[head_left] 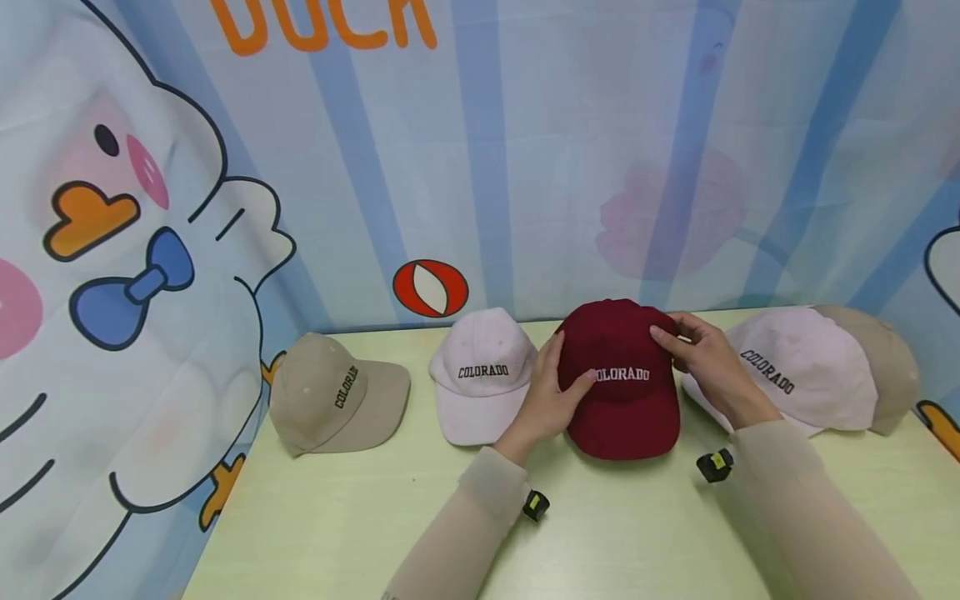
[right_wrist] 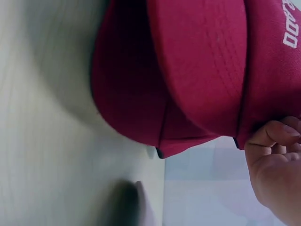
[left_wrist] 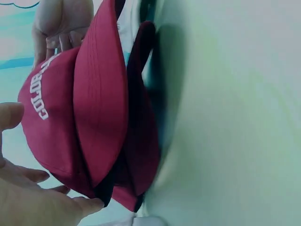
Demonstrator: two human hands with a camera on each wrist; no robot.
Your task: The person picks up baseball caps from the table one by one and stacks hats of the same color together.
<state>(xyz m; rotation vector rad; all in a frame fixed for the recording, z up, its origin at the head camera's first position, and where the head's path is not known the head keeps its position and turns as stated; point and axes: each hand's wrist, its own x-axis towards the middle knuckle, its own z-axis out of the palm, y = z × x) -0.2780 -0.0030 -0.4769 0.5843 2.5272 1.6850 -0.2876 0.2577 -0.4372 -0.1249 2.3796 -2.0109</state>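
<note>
A dark red baseball cap (head_left: 618, 337) with white COLORADO lettering faces the front of the table, held between both hands. My left hand (head_left: 546, 404) grips its left side, thumb over the front panel near the lettering. On the other side, my right hand (head_left: 716, 367) pinches the crown's edge between thumb and fingers. Both wrist views reveal a second dark red cap (left_wrist: 143, 155) directly under the held cap (left_wrist: 99, 99), resting on the table. A gap shows between the two brims, the upper brim (right_wrist: 202, 61) above the lower one (right_wrist: 124, 80).
Left of the red caps stand a white cap (head_left: 480, 354) and, farther left, a beige cap (head_left: 315, 396) turned sideways. A white cap (head_left: 810, 358) overlaps another beige cap (head_left: 896, 375) at the right. Behind the pale table (head_left: 337, 533) hangs a printed cloth (head_left: 540, 167).
</note>
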